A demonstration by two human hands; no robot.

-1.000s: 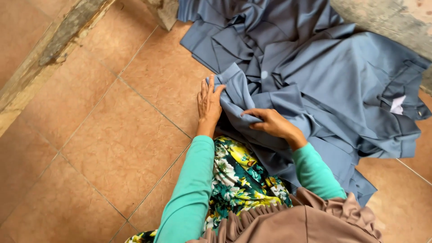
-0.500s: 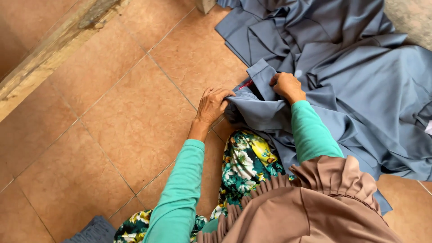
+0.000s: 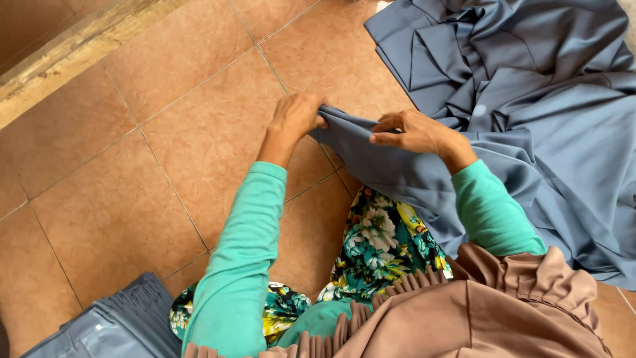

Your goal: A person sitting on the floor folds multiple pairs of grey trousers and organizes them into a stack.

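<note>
Head view: nearest, a folded blue-grey garment [image 3: 112,325] lies on the tiled floor [image 3: 132,199] beside the floral skirt [image 3: 377,245]. Left hand [image 3: 295,118] and right hand [image 3: 414,132] each pinch shut on one edge of the blue-grey cloth [image 3: 530,119], which is heaped on the floor beyond.

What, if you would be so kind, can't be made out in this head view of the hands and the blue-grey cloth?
- Left hand: fingertips hidden behind the blue-grey cloth edge it grips.
- Right hand: palm faces down, so its grip underneath cannot be seen.
- Cloth: cut off by the top and right edges, so its full shape is unknown.
- Folded grey garment: cut off by the bottom edge.
</note>
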